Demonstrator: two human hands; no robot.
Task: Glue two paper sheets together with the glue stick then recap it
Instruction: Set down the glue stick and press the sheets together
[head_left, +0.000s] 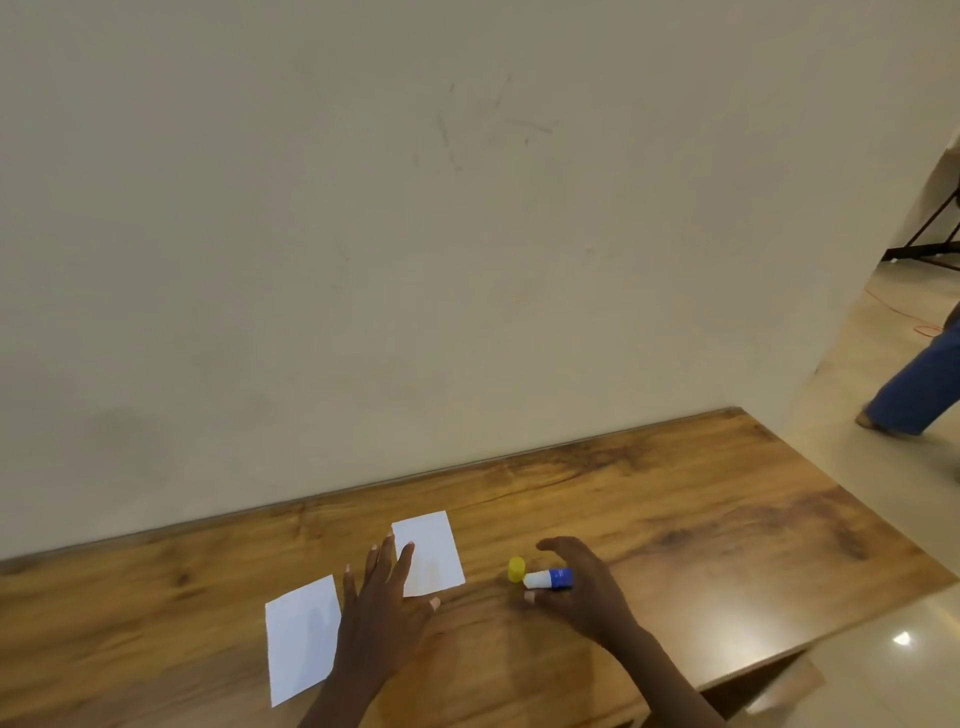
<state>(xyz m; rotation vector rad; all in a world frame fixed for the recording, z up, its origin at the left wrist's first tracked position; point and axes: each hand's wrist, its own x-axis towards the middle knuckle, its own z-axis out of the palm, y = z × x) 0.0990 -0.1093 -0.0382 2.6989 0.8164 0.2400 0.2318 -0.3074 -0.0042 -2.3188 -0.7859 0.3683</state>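
Note:
Two white paper sheets lie apart on the wooden table (675, 519): one near the front left (298, 636), the other farther back (434, 551). My left hand (382, 618) rests flat between them with its fingers spread, and the fingertips overlap the far sheet's left edge. A blue and white glue stick (548, 578) lies on its side to the right. A yellow cap (516, 568) sits at its left end; I cannot tell whether it is seated. My right hand (582, 592) curls over the stick's blue end, with the thumb under the white part.
A plain beige wall (415, 234) rises right behind the table's far edge. The table's right edge drops to a glossy tiled floor (857, 649). Another person's leg in blue trousers (914, 389) is at the far right, near a black stand (930, 249).

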